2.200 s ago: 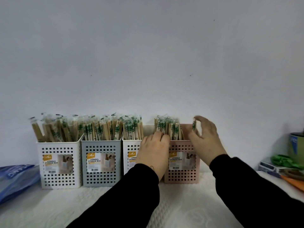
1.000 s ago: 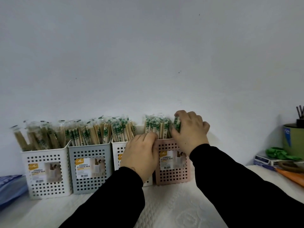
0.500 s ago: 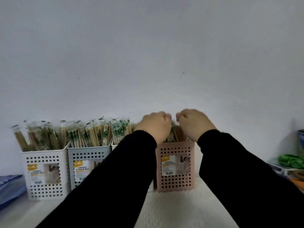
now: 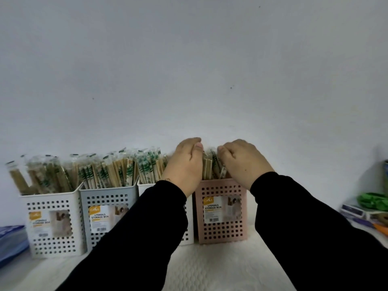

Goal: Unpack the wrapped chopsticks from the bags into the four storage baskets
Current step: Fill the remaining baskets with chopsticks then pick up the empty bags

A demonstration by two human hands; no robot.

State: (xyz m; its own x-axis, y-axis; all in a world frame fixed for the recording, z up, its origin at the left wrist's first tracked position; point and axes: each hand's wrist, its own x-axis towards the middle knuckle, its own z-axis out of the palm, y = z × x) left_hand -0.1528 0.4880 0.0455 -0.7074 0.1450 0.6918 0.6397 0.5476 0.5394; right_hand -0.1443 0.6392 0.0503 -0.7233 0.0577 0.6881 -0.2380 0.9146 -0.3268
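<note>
Several perforated baskets stand in a row against the wall: a white basket, a grey basket, a second white basket mostly hidden by my left sleeve, and a pink basket. All hold upright wrapped chopsticks. Both hands are at the top of the pink basket. My left hand and my right hand are closed around the tops of the wrapped chopsticks standing in it, one on each side of the bunch.
A blue plastic bag lies at the left edge. At the right edge sit a green object, flat boxes and something orange. The baskets stand on a white textured cloth.
My right hand set a wrapped pair into the pink basket. My left hand rose from the basket front to the chopstick tops. Both hands now squeeze the bunch.
</note>
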